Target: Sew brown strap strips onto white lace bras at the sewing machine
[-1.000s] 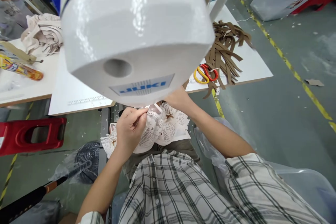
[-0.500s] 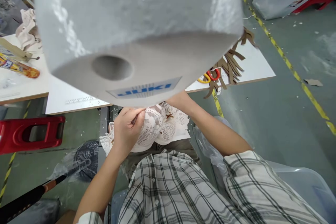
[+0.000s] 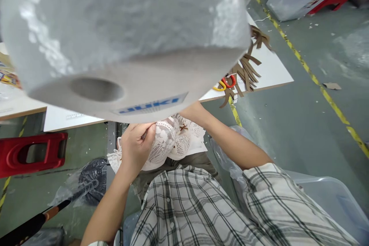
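Just under the white machine head [image 3: 138, 65], the left hand [image 3: 135, 146] pinches the lace garment [image 3: 163, 146], its hold little changed.

Its thumb and forefinger are pressed together on the lace's far left edge; the right hand's [image 3: 192, 111] fingers are hidden behind the machine head, so I cannot tell whether they grip. Near and centre, the garment lies before the person's lap, a small brown bow [image 3: 183, 127] to its right. Since a second ago the main change is in view: the machine head fills more of the far left, hiding a pale cloth pile and much of an orange bottle [image 3: 10, 78], and covers more of the scissors [image 3: 229, 81] and brown strips [image 3: 245, 75] on the right-hand bench [image 3: 273, 69]. I judge the handwork to be at the same stage.
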Demonstrator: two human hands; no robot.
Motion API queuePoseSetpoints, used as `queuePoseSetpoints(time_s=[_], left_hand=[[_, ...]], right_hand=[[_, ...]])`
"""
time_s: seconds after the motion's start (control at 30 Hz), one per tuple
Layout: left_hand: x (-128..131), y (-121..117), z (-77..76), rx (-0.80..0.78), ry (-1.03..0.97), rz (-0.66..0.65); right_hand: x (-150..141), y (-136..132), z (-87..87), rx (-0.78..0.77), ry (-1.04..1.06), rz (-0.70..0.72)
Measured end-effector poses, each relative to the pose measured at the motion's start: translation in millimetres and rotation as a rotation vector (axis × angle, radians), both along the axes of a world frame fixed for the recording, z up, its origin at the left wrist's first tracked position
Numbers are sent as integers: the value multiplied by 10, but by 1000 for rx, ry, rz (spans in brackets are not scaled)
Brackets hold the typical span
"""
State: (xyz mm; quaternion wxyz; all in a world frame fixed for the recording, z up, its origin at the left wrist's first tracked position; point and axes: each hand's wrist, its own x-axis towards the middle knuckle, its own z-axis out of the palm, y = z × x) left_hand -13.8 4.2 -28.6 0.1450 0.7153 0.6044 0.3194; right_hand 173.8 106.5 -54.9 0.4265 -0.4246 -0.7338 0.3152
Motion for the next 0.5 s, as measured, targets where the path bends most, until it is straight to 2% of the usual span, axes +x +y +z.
queuePoseSetpoints(time_s=[0.5], left_hand=[[30, 0, 17, 60, 17, -28]], right_hand=[[31, -7, 24, 19, 84, 22]])
